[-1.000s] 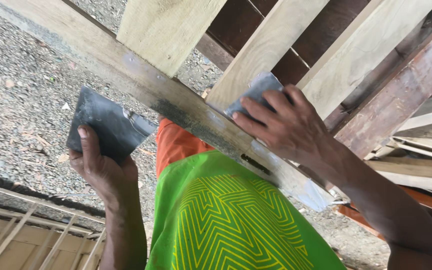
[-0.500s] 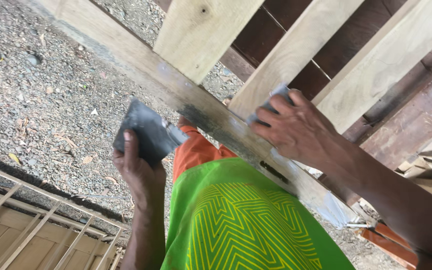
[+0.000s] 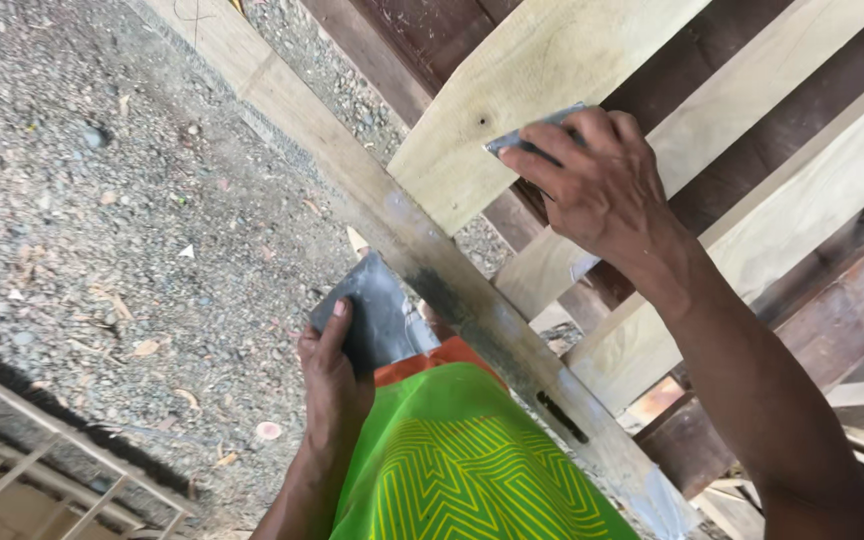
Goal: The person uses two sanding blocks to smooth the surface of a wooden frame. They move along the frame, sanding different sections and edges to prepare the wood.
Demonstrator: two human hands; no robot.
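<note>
Pressing scraper under right hand; left hand gripping plate.

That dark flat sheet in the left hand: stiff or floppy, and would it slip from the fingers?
Probably stiff: the dark sheet stays flat though the left hand pinches only its lower edge. Likely light, since thumb and fingers alone carry it. Its smeared grey face might be slippery, though that is hard to judge.

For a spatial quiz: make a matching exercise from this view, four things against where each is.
Things:
1. left hand
2. right hand
3. long plank
4. gravel ground

Places:
A. pressing a grey sheet onto a pale slat
B. running diagonally across the middle
C. holding a dark grey flat pad beside the plank
D. filling the left side

Pairs: 1-C, 2-A, 3-B, 4-D
</note>
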